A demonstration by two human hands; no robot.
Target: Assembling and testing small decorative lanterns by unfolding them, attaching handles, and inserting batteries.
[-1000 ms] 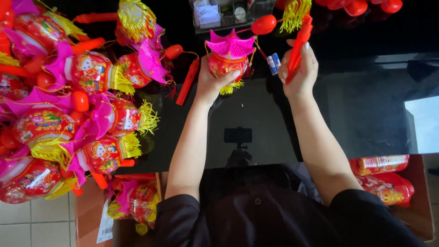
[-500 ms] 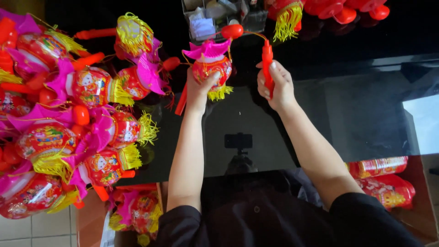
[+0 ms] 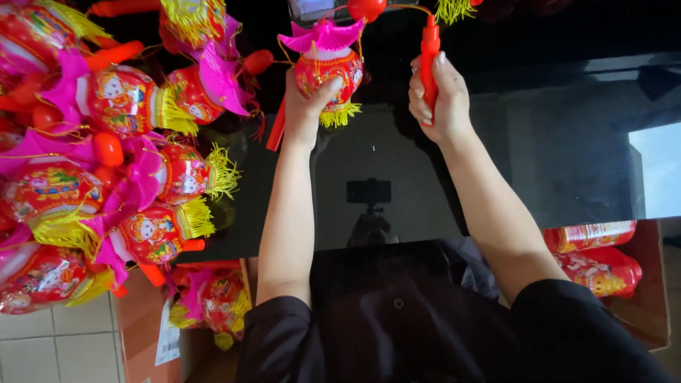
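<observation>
Left hand (image 3: 306,99): fingers wrapped round red lantern (image 3: 328,71), steadying it upright.
Right hand (image 3: 434,96): fingers closed on red stick (image 3: 429,53), keeping cord taut.
Pile of lanterns (image 3: 106,156): heaped leftward, off the black table (image 3: 567,142).

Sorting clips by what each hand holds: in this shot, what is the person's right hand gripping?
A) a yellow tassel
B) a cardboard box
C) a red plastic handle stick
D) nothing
C: the right hand is closed around a red plastic handle stick, while the left hand holds the red lantern.
</observation>
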